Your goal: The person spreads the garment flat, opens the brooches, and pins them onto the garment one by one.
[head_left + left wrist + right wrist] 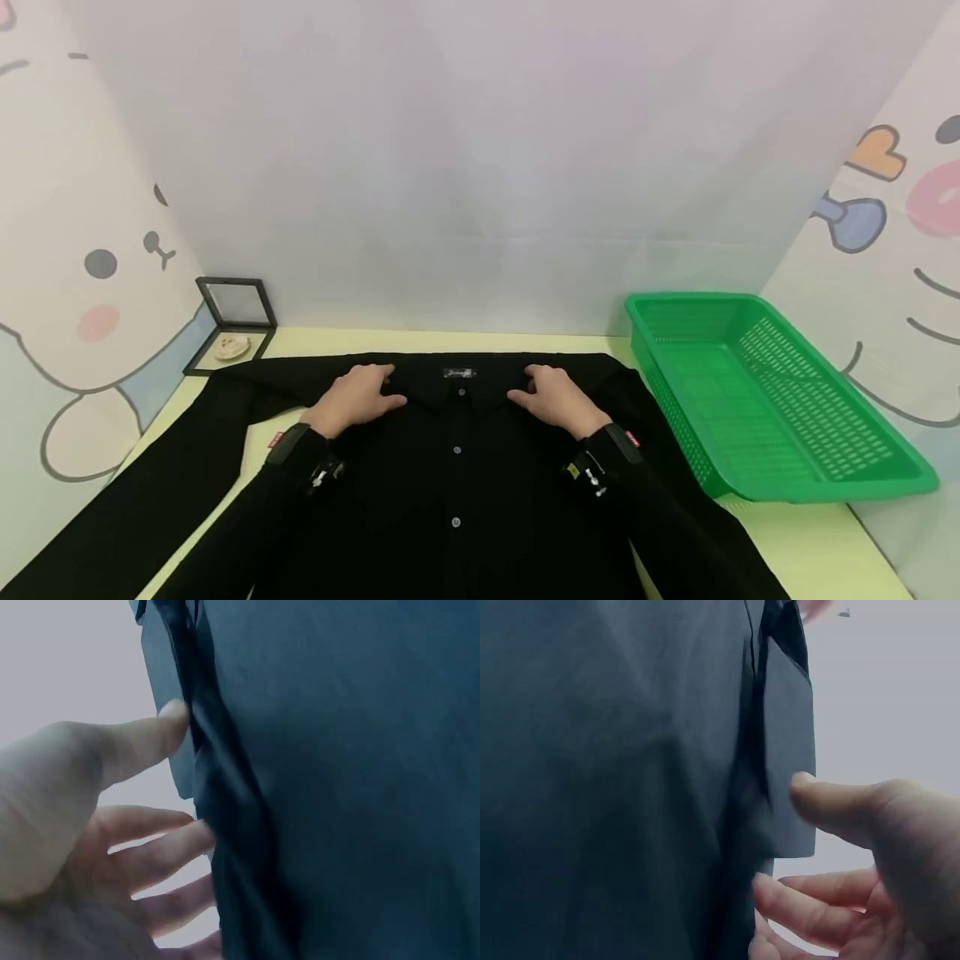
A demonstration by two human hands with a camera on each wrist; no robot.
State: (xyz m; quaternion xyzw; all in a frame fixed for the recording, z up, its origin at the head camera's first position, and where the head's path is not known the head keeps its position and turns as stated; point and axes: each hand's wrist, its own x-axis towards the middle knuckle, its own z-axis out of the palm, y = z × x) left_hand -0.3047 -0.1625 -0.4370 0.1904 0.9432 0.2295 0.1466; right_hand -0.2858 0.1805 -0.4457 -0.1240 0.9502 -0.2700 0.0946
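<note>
A black button-up shirt (487, 467) lies spread over the table, front side up, its collar toward the far edge. My left hand (352, 400) is over the shirt just left of the collar, thumb and fingers apart. In the left wrist view, the thumb (146, 742) and fingertips reach the shirt's edge. On the other side of the collar is my right hand (557, 400), also with thumb apart from the fingers. The right wrist view has its thumb (840, 806) against a collar flap (789, 757), fingers (810, 911) beside the fabric edge.
A green plastic basket (795, 487) stands at the right, close to the shirt's sleeve. At the back left sits an open black-framed case (238, 304) with a small pale object (232, 347) inside. Pale walls border the yellow tabletop (810, 542).
</note>
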